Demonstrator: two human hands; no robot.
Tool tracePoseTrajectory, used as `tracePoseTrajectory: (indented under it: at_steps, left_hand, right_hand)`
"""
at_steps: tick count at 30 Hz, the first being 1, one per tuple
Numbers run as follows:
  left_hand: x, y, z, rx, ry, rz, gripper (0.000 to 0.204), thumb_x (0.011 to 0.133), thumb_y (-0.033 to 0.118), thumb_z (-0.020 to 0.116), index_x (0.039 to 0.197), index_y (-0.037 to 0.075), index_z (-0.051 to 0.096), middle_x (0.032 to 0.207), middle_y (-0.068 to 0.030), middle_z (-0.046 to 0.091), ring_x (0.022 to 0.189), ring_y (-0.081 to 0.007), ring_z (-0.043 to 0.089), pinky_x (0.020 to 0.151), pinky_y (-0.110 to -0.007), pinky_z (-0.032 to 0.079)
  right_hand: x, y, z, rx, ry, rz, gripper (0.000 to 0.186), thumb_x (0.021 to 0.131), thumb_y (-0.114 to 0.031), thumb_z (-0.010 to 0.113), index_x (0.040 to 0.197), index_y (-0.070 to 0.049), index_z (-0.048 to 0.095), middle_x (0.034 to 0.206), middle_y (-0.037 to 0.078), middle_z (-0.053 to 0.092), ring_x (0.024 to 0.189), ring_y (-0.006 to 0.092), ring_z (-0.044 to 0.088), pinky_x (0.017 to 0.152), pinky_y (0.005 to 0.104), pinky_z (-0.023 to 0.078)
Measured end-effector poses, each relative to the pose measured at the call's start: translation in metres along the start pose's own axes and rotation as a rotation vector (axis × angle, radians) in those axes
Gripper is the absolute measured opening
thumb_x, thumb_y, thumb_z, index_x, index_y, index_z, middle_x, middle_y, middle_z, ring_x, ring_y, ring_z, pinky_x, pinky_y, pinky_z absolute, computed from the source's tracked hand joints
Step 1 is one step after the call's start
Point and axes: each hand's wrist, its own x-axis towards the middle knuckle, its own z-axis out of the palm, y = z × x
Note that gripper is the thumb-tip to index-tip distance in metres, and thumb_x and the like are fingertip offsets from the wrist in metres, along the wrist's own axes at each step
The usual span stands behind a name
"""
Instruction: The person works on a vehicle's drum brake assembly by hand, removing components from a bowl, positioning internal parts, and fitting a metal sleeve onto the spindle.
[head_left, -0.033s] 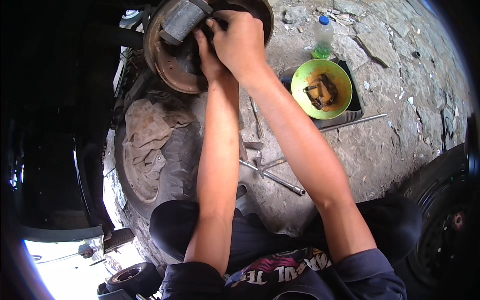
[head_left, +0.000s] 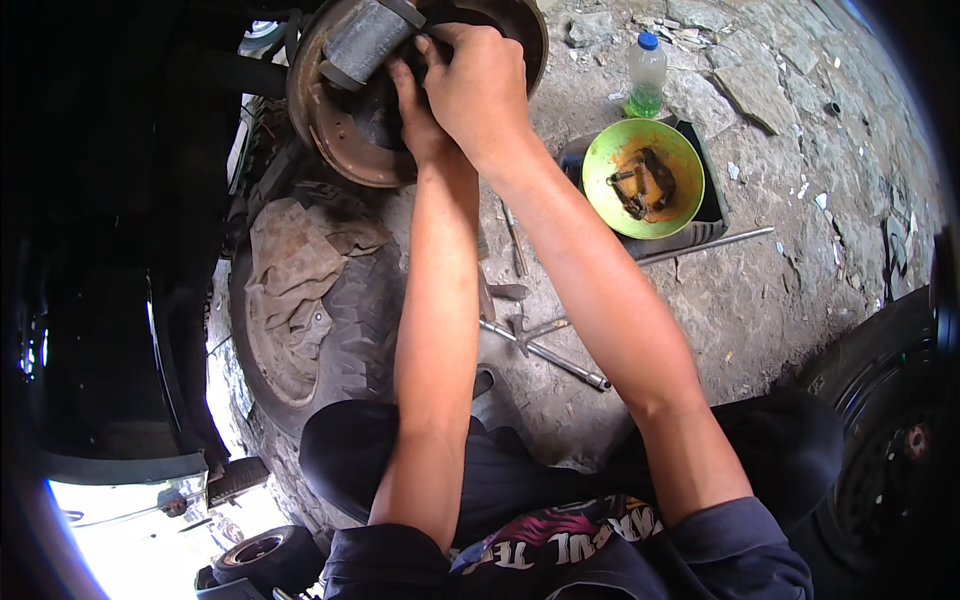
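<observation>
At the top, both my hands reach into a round, rusty brake backing plate [head_left: 357, 163]. A grey metal cylinder [head_left: 368, 45], looking like a hub or spindle, sticks out of it beside my fingers. My right hand [head_left: 485, 95] is closed, its fingers curled toward the plate's inside; whatever they pinch is hidden. My left hand [head_left: 425, 125] lies just left of it and lower, one digit stretched up along the cylinder's lower right side. Its other fingers are out of sight behind my right hand.
Below the plate lies a tyre [head_left: 350, 330] with a dirty cloth [head_left: 290, 255] on it. A green bowl [head_left: 600, 205] of dark, greasy parts sits right, near a bottle [head_left: 647, 75] of green liquid. A socket bar [head_left: 550, 355] and hammer-like tool [head_left: 522, 335] lie between my forearms. Another wheel [head_left: 880, 450] stands right.
My right hand has shifted very slightly at the plate, its thumb moving a little. My left hand and everything around stay where they were.
</observation>
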Motion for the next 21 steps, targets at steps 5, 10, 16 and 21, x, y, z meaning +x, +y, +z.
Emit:
tracePoseTrajectory:
  at_steps: [5,10,16,21]
  left_hand:
    - [0.005,-0.004,-0.007,-0.02,-0.126,0.048,0.064,0.103,0.059,0.038,0.144,0.01,0.047,0.145,-0.0048,0.049,0.133,-0.0203,0.045,0.114,-0.032,0.032]
    - [0.001,-0.002,-0.001,-0.253,-0.259,-0.006,0.06,0.105,0.055,0.039,0.141,0.009,0.051,0.142,-0.0042,0.052,0.13,-0.0193,0.047,0.113,-0.032,0.034]
    - [0.002,-0.003,0.002,-0.085,0.127,0.057,0.057,0.104,0.05,0.046,0.136,0.004,0.054,0.137,-0.01,0.058,0.125,-0.0237,0.055,0.108,-0.035,0.042]
    - [0.004,-0.003,0.0,-0.125,0.126,0.055,0.058,0.104,0.05,0.046,0.138,0.004,0.053,0.138,-0.0115,0.057,0.125,-0.0242,0.056,0.107,-0.036,0.043]
  right_hand:
    - [-0.001,-0.007,-0.002,-0.192,-0.035,-0.047,0.018,0.09,-0.018,0.066,0.09,-0.003,0.076,0.078,0.024,0.068,0.079,0.0421,0.068,0.073,0.0457,0.055]
    - [0.003,-0.005,0.001,-0.164,-0.019,-0.014,0.017,0.089,-0.016,0.067,0.092,-0.001,0.074,0.08,0.024,0.069,0.08,0.0413,0.069,0.074,0.0455,0.056]
    - [0.006,0.008,0.005,-0.026,-0.009,-0.119,0.017,0.086,-0.012,0.07,0.095,0.003,0.072,0.083,0.025,0.07,0.081,0.0409,0.07,0.075,0.044,0.057]
    - [0.005,-0.004,-0.002,-0.2,-0.082,-0.067,0.017,0.086,-0.012,0.069,0.094,0.002,0.072,0.083,0.025,0.069,0.081,0.0423,0.069,0.074,0.0445,0.056]
